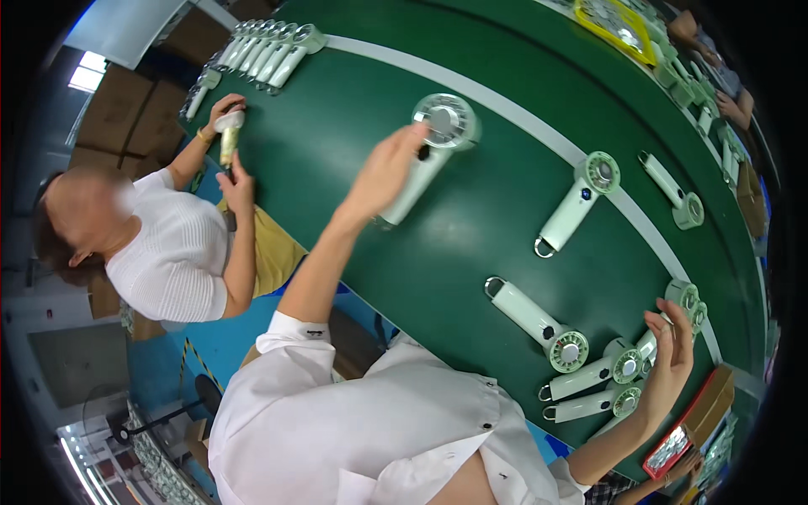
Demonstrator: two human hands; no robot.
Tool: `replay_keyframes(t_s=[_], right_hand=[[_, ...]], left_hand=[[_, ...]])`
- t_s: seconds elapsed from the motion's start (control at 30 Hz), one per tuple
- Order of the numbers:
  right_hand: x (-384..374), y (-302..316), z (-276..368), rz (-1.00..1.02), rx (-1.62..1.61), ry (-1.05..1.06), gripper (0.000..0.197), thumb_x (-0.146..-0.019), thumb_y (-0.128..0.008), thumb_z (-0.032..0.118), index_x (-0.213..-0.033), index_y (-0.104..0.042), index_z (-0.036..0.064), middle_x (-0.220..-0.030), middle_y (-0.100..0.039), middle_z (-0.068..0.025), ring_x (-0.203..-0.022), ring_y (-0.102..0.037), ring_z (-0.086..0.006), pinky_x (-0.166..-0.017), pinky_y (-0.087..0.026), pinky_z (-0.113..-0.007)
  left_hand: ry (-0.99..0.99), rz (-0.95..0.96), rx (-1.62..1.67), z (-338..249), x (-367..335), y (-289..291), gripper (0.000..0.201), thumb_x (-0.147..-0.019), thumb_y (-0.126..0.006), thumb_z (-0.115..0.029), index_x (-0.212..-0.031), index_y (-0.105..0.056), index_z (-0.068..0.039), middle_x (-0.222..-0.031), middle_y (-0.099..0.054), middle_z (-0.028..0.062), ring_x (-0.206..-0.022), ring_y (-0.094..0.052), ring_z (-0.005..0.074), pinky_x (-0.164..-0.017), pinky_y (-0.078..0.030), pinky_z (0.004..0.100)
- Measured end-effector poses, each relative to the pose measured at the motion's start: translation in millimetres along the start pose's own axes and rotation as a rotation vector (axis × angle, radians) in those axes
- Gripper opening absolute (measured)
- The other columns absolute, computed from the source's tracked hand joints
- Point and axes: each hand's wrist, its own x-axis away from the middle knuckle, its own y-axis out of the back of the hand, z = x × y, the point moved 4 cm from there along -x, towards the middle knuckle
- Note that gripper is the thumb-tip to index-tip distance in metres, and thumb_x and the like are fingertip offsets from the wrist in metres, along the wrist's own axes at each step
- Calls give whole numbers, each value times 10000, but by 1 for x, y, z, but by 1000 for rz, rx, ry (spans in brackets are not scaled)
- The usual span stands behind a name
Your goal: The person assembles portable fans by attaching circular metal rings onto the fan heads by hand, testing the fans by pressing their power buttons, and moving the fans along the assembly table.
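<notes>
The left hand (390, 172) grips a fan (449, 124) over the table's middle, fingers closed at its neck, covering part of the handle; both blur slightly. The right hand (671, 353), loosely open, hides parts of clustered fans (627, 365); whether it touches them, I cannot tell. A yellow tray (608, 35), cut off above, and a red tray (646, 464) hold silvery pieces. Bare table (438, 278) spreads below the gripped fan to the near edge.
</notes>
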Motion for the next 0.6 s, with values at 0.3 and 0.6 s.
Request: replay_keyframes(t_s=[0.3, 0.6], right_hand=[[31, 41, -26, -200, -90, -115, 275, -984, -609, 116, -1205, -637, -45, -1139, -690, -130, -1000, -677, -206, -942, -498, -345], [64, 104, -66, -487, 58, -294, 309, -999, -629, 242, -1185, -666, -3, -1071, -712, -99, -874, -648, -112, -897, -468, -297]], left_hand=[[212, -321, -544, 94, -47, 75, 642, -1071, -350, -485, -999, -633, 86, -749, -594, 225, -727, -547, 287, -731, -443, 465], [-478, -330, -669, -55, -66, -29, 268, -995, -615, -212, -1089, -680, 31, -999, -686, 207, -913, -653, 326, -839, -499, 411]])
